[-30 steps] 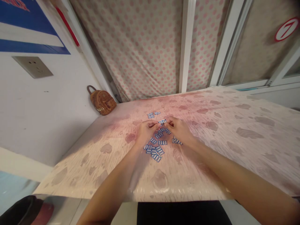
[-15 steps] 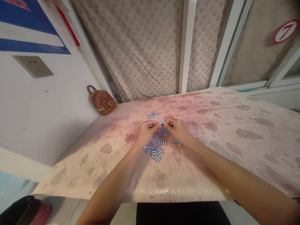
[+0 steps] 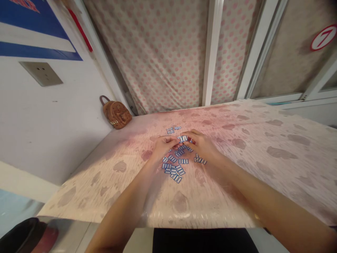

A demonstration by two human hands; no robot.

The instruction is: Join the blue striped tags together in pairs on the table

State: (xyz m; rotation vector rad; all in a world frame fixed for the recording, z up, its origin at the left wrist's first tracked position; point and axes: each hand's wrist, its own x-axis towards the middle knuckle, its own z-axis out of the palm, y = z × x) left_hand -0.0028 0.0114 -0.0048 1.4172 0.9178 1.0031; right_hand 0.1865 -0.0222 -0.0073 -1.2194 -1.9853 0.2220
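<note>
Between my hands, just above the table, is a small blue-and-white striped piece (image 3: 183,138), seemingly flat. My left hand (image 3: 162,147) pinches its left end between thumb and fingers. On its right side, the fingers of my right hand (image 3: 201,144) are closed about the piece, thumb below. Under and in front of the hands lies a loose pile of similar striped pieces (image 3: 174,171), some overlapping. One small group (image 3: 200,160) rests beneath my right wrist. Beyond my fingers sit a few more pieces (image 3: 170,132). My hands partly hide the nearest pieces.
A patterned cloth (image 3: 237,182) covers the table. Near its far left corner, against the wall, stands a small brown backpack-shaped bag (image 3: 117,114). A dotted curtain (image 3: 158,59) hangs behind the far edge. A dark-and-red object (image 3: 31,235) is at the lower left, beyond the table.
The fingers of my right hand have shifted and spread a little around the held piece, showing more of its white face. My left hand keeps its pinch. The view has moved slightly.
</note>
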